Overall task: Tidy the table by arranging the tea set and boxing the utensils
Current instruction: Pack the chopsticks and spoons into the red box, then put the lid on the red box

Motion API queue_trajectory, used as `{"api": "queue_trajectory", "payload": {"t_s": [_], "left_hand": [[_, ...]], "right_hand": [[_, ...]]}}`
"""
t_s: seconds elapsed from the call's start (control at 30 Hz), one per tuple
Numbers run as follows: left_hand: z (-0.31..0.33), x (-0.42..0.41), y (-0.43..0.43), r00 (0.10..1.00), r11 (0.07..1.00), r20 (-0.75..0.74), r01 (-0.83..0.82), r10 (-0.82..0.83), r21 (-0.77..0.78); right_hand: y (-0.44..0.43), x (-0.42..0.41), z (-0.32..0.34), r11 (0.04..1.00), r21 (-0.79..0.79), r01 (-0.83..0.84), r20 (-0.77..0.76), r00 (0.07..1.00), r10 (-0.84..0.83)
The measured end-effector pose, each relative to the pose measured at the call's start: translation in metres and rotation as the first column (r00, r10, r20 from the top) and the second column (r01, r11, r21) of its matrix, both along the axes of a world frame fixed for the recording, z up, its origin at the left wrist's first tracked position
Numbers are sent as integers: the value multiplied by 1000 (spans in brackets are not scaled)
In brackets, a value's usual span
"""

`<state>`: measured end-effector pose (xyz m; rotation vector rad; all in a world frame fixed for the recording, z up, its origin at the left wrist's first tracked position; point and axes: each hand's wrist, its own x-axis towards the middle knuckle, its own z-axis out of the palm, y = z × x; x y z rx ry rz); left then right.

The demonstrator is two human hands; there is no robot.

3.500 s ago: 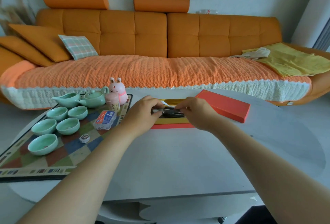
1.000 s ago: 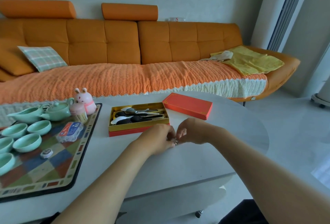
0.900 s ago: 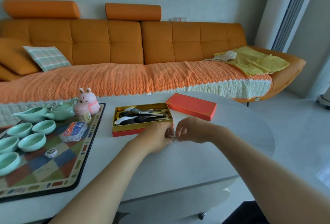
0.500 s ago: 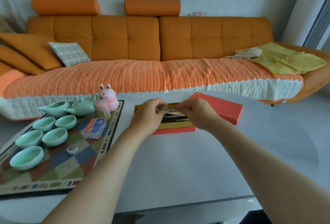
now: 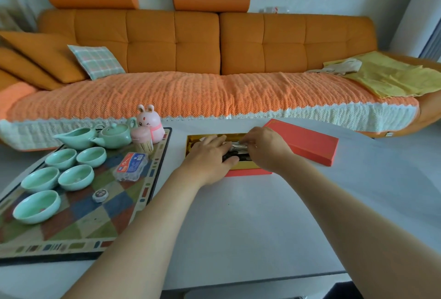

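Lying flat over the utensil box (image 5: 248,172), left hand (image 5: 210,155) gripped nothing; right hand (image 5: 265,148) pinched a silver utensil (image 5: 238,148); left of the box, packet (image 5: 131,166) print unreadable.

Reaching well forward, laying left hand (image 5: 210,155) flat with fingers straight, curling fingertips of right hand (image 5: 265,148) downward just beside it.
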<state>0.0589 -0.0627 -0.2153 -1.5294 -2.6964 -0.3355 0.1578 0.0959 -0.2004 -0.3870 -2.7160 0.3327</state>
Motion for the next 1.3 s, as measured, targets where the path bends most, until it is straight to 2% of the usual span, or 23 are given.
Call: {"api": "queue_trajectory", "payload": {"t_s": [0.07,0.13,0.3,0.43,0.5,0.63,0.73,0.87,1.07,1.2,1.3], "left_hand": [[0,2,0,1000,1000,-11,-1,1,-27],[0,3,-1,1000,1000,-9,0,0,-25],[2,9,-2,1000,1000,-21,21,-21,18],[11,24,3,998,985,-25,68,-65,156],[14,35,12,996,974,-21,90,-87,208],[17,58,44,994,967,-10,112,-113,230],[20,67,78,993,977,-30,117,-113,176],[22,68,124,997,996,-52,58,-55,61],[25,59,176,996,988,-39,-85,81,-129],[24,55,196,970,938,20,-230,243,-259],[26,53,203,940,914,100,-287,327,-287]], "right_hand": [[-1,4,-4,997,29,-75,88,993,72],[-1,9,-9,992,46,-117,102,988,112],[8,26,0,996,4,-84,-107,991,84],[28,45,5,999,-35,-2,-162,987,-4],[41,56,3,995,-55,78,-113,990,-84],[69,78,-2,964,11,265,119,957,-265],[88,93,-9,946,66,316,218,921,-323],[108,110,-19,935,2,355,302,891,-339],[130,128,-20,926,-5,379,260,894,-364],[137,129,-22,902,-127,412,207,901,-382],[139,125,-27,904,-175,391,221,910,-351]]}}
